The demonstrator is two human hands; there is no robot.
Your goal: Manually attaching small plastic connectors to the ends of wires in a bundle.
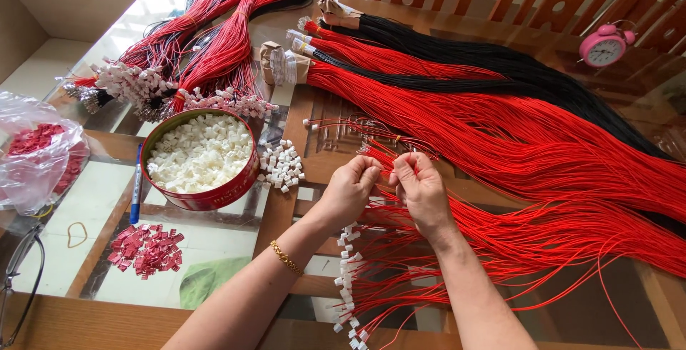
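Head view: near the bench's middle, the left hand (351, 187) and right hand (418, 187) each pinch thin red wires (400, 151). Fitting goes best with fingertips close to the wire end, other strands kept clear.

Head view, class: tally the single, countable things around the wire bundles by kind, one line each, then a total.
Round red tin of white connectors: 1
Pink alarm clock: 1
Blue pen: 1
Rubber band: 1
Clear plastic bag of red pieces: 1
Hands, left hand and right hand, pinching thin red wires: 2
Total: 7
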